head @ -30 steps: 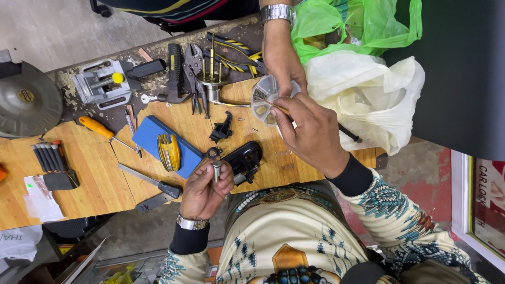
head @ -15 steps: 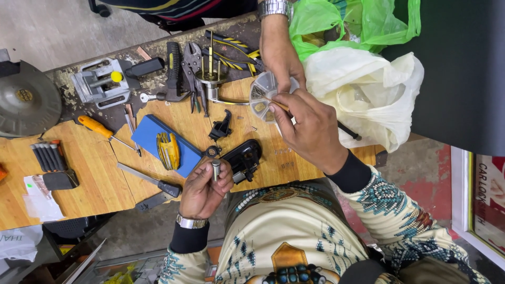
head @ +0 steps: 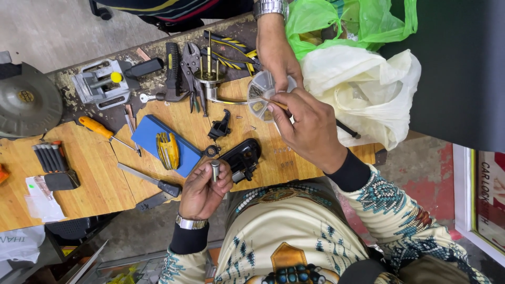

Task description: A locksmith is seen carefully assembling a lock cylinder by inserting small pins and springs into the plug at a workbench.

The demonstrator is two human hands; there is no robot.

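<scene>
On the wooden bench (head: 94, 173), the left hand (head: 202, 189) has barely shifted, fingers clamped on a small metal cylinder (head: 214, 171) near the black lock body (head: 242, 158); the right hand (head: 310, 129) has edged farther, fingers pinched on a thin tool (head: 273, 102) probing the round compartment case (head: 260, 94), which another person's hand (head: 276, 52) steadies, crowding access

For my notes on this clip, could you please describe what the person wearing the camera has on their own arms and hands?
Both hands are bare, without gloves or visible rings. The left hand has a metal-link wristwatch above a black cuff. The right hand shows a black cuff too. Over these come loose cream sleeves with a teal, dark and white beaded-looking pattern.
</scene>
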